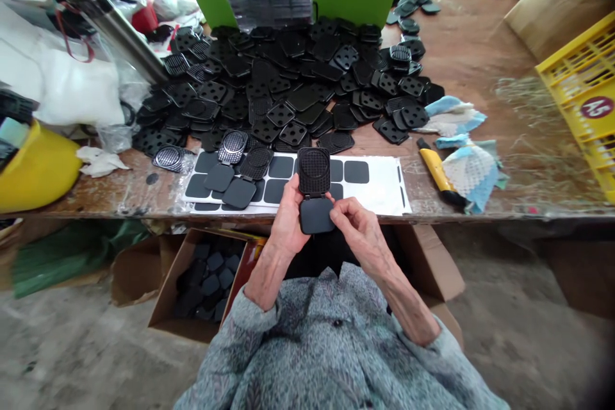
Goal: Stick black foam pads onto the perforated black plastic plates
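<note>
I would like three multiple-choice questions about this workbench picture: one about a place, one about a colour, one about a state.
1. Where does the yellow-handled knife lie?
A. on the table, right of the white sheet
B. inside the cardboard box
C. on the black pile

2. What colour is the crate at the right edge?
A. red
B. yellow
C. blue

3. How is the hinged black part held?
A. lying untouched on the table
B. by the right hand alone
C. between both hands, folded open

Answers: 1 A, it rests by the white sheet near the cloths. 2 B, its lattice is yellow. 3 C, the left hand and right hand both pinch it, mesh half up.
</note>
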The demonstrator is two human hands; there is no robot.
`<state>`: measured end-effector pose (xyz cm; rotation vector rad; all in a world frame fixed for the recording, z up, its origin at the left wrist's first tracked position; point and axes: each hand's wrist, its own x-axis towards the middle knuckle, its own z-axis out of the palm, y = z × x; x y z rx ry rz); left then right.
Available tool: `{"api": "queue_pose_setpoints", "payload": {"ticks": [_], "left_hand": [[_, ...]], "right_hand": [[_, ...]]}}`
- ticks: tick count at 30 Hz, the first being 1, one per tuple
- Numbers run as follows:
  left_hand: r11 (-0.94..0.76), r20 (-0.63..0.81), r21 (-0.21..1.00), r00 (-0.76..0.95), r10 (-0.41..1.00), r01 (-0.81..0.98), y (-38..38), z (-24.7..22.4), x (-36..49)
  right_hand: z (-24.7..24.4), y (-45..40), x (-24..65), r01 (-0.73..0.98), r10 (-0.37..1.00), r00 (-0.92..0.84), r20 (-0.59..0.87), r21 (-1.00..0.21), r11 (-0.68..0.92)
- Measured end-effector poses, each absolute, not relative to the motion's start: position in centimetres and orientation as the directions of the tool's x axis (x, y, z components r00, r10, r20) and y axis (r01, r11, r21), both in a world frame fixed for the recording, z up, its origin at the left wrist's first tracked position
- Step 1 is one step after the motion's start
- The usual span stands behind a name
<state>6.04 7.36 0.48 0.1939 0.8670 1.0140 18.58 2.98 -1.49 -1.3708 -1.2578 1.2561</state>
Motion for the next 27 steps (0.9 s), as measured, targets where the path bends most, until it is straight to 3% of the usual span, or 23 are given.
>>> {"api": "queue_pose_setpoints", "payload": {"ticks": [8, 17, 22, 25, 27], "left_hand": [[0.592, -0.587, 0.425, 0.289, 0.756, -0.684, 7.5, 0.2, 6.0], [0.580, -0.564, 0.423, 0.299, 0.770, -0.696, 7.0, 0.2, 5.8], [0.491, -0.520, 0.494, 0.209, 0.828, -0.717, 6.8, 0.3, 6.4], [0.487, -0.527, 0.466, 0.211, 0.823, -0.739, 6.9, 0.3, 6.6], [0.550, -0.570, 0.416, 0.264, 0.778, -0.724, 7.1, 0.4, 6.5]], "right_hand": [[-0.9, 2.9, 18.7, 0.086, 0.989, -0.027, -0.143, -0.986, -0.140], [-0.8, 2.7, 18.5, 0.103, 0.995, -0.023, -0.095, -0.990, -0.092], [0.0, 2.3, 17.6, 0.405, 0.984, 0.041, 0.176, -0.903, 0.144], [0.9, 1.4, 16.3, 0.554, 0.941, -0.055, 0.334, -0.774, 0.307], [1.9, 0.3, 15.3, 0.589, 0.921, -0.150, 0.360, -0.716, 0.376]]}}
